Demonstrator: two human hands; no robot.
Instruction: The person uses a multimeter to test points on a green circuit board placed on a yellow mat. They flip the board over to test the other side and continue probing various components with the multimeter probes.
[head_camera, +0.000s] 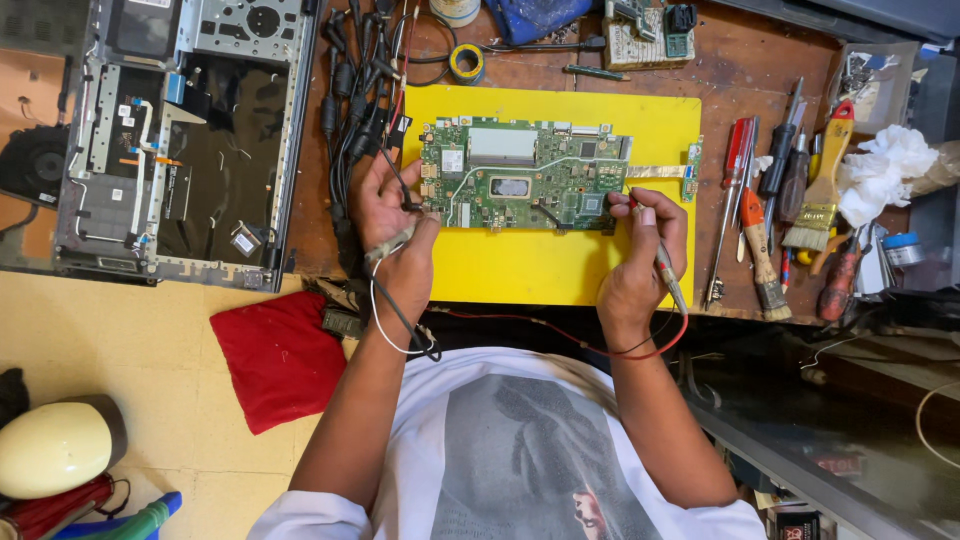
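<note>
Left hand (392, 232) grips a black probe (400, 185), right hand (640, 255) a red probe (662, 262), flanking the green board (525, 187), long axis left-right, at frame centre.

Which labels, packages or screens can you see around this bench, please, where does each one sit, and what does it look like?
White sticker: small rectangle on the green circuit board, near its left end, by the left hand.
White stickers: small tilted squares inside the opened laptop case, upper left.
Small box: dark with a red and white front, bottom edge, right of the person.
No screens in view.
</note>
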